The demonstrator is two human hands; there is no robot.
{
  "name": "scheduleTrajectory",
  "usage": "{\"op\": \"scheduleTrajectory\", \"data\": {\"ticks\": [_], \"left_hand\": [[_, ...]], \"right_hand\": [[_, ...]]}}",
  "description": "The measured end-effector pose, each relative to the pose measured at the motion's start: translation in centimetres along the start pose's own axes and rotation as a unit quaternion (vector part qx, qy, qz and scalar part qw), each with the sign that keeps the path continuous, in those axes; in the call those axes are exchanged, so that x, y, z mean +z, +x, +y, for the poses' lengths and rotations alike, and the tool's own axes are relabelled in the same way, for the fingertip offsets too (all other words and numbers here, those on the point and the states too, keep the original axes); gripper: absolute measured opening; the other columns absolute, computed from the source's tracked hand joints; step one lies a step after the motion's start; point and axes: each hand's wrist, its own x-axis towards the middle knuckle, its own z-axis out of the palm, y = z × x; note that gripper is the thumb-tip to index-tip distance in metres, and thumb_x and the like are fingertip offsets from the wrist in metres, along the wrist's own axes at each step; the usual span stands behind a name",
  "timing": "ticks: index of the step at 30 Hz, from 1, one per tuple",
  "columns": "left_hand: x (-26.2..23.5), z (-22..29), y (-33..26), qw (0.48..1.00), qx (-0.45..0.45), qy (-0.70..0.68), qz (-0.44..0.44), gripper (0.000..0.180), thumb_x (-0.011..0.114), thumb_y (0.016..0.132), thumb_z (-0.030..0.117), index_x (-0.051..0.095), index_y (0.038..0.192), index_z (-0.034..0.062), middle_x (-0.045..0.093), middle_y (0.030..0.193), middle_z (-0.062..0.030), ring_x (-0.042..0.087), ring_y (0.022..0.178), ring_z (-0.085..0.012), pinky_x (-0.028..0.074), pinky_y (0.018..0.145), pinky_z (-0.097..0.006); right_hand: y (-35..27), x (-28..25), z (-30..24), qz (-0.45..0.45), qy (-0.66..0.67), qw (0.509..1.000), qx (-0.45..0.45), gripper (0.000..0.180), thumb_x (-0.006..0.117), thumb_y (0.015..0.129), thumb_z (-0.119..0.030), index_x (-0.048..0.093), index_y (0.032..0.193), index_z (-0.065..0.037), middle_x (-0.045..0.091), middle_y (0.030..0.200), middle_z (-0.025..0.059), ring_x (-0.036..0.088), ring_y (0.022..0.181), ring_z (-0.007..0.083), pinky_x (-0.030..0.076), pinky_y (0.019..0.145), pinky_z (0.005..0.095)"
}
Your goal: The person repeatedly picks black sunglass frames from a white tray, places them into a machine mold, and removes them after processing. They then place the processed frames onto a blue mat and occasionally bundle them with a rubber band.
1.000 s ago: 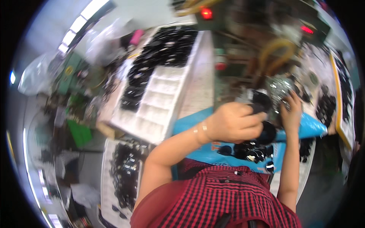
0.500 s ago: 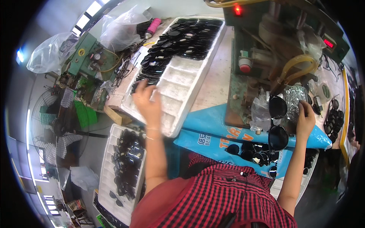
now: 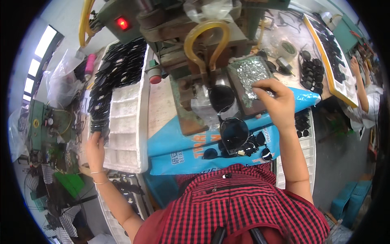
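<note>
My left hand (image 3: 96,150) is at the near end of a long row of dark, flat eyewear pieces (image 3: 115,65) in a white tray (image 3: 126,156). Its fingers are pressed together against the last pieces; whether one is between them is hidden. Over a shallow tray of small shiny silver bits (image 3: 250,73), my right hand (image 3: 278,99) has thumb and forefinger curled into a pinch. Anything between those fingertips is too small to make out. Between my hands, dark sunglasses (image 3: 234,133) sit at the front of a green machine (image 3: 183,36), below its looped yellow tube (image 3: 207,30).
A blue plastic sheet (image 3: 162,142) covers the near edge, with several sunglasses (image 3: 248,148) on it. A red button (image 3: 154,77) sticks out left of the machine. Tape (image 3: 287,49) and a heap of sunglasses (image 3: 310,71) lie right. Another person's hand (image 3: 356,67) shows far right.
My view has swung right, toward the machine. My left hand's raised, spread fingers have come together at the row's near end. My right hand stays by the silver bits, pinching.
</note>
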Motion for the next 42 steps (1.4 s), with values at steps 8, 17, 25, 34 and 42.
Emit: {"op": "scheduleTrajectory", "data": {"ticks": [8,17,25,34,42], "left_hand": [[2.8,18.1,2.4,0.905,0.048,-0.392,0.158,0.017,0.055,0.099,0.008,0.057,0.112,-0.0027,0.067,0.100,-0.0130,0.064,0.089,-0.0227,0.049,0.082,-0.032],[-2.8,27.5,6.5,0.683,0.241,-0.641,0.254,0.033,0.062,0.092,-0.001,0.050,0.122,-0.0039,0.065,0.110,-0.0184,0.070,0.093,-0.0305,0.059,0.087,-0.042],[-2.7,27.8,7.1,0.649,0.232,-0.673,0.267,0.030,0.063,0.093,0.002,0.051,0.120,-0.0033,0.066,0.108,-0.0178,0.071,0.090,-0.0279,0.059,0.081,-0.037],[0.8,30.6,2.5,0.751,0.556,-0.265,0.240,0.021,0.072,0.071,-0.001,0.063,0.089,0.0067,0.071,0.108,-0.0142,0.069,0.075,-0.0241,0.053,0.055,-0.030],[2.6,30.9,3.2,0.707,0.579,-0.260,0.310,0.023,0.073,0.070,-0.001,0.062,0.086,0.0104,0.070,0.107,-0.0079,0.068,0.075,-0.0202,0.055,0.058,-0.028]], "right_hand": [[3.5,6.2,-3.4,-0.053,0.119,0.991,-0.027,0.035,0.073,0.077,-0.008,0.062,0.110,0.001,0.070,0.096,0.0104,0.069,0.088,0.0193,0.052,0.081,0.0310],[2.4,7.1,-4.5,-0.086,0.284,0.954,0.051,0.045,0.073,0.080,-0.002,0.055,0.120,0.003,0.070,0.092,0.0062,0.064,0.092,0.0116,0.049,0.085,0.0254],[1.6,7.8,-4.8,-0.039,0.287,0.955,0.061,0.041,0.069,0.080,-0.003,0.057,0.119,0.001,0.071,0.102,0.0129,0.066,0.093,0.0149,0.051,0.081,0.0275],[2.9,2.7,4.9,0.055,-0.329,0.936,-0.109,0.033,0.073,0.079,-0.017,0.068,0.110,-0.007,0.061,0.127,0.0196,0.053,0.125,0.0371,0.044,0.103,0.0443],[2.1,2.0,9.7,0.083,-0.347,0.924,-0.138,0.020,0.075,0.073,-0.012,0.070,0.092,-0.006,0.061,0.125,0.0171,0.052,0.122,0.0378,0.043,0.101,0.0462]]}}
